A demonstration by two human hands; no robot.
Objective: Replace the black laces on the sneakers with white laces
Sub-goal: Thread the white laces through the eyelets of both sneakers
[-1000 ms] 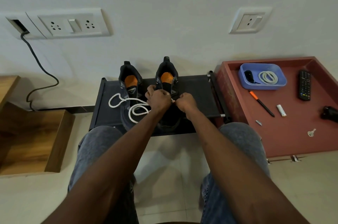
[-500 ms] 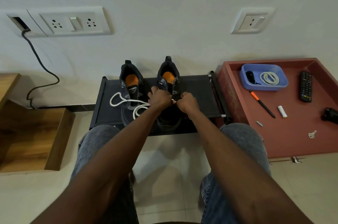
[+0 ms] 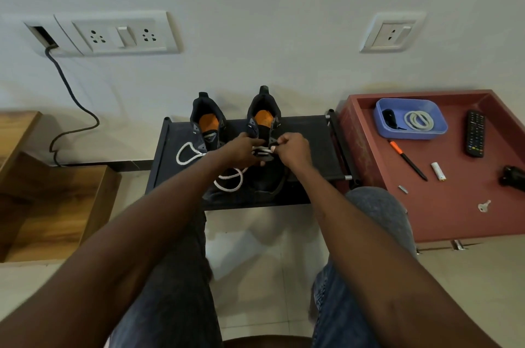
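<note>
White lace mid-threading on right sneaker at rack centre; right hand pinches its end at an eyelet, left hand grip unclear; next, I reckon: cross to opposite eyelet.

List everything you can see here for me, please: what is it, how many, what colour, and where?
Dark sneakers with orange insoles: two, on the black rack.
Black low shoe rack: one, against the wall.
White rope lace: one, threaded in the right sneaker, loops trailing over the left.
Red tray table: one, right of the rack.
Blue plastic tub: one, on the red table, holding a coiled white lace and a black item.
Black remote control: one, on the red table.
Orange-capped black pen: one, red table.
Small silver key: one, red table.
White wall sockets: two plates, on the wall.
Wooden steps: left.
Left hand: pinches the lace.
Right hand: pinches the lace.
</note>
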